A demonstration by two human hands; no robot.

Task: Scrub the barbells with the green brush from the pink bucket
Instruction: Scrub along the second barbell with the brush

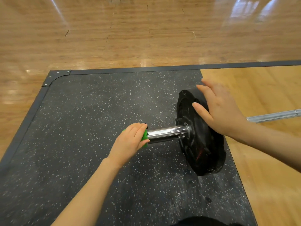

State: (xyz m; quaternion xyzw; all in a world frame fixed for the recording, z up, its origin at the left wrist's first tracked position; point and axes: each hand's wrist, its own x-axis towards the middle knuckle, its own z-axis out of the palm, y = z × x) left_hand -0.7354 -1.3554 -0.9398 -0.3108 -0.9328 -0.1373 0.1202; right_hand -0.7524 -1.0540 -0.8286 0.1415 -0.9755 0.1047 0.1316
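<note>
Forearms reach out from the bottom edge over the speckled rubber mat (81, 111), which lies on the wooden floor (130, 38). Nearest is the left hand (130, 141), wrapped over the green brush (144, 135) and holding it against the free end of the chrome sleeve (167, 133) of the barbell; its fingers (140, 128) lie close together, curled across the brush's back, with the thumb underneath, so only slivers of green show. That grip looks meant to press the bristles onto the metal, probably to work along or around the sleeve.

Farther on, the right hand (221, 108) lies flat on the upper rim of the black weight plate (200, 136), fingers straight and slightly spread, pinching nothing. It seems to steady the plate so the bar does not roll under the scrubbing. Past the wrist, the bar's shaft (275, 115) runs off to the right. No pink bucket is in view.
</note>
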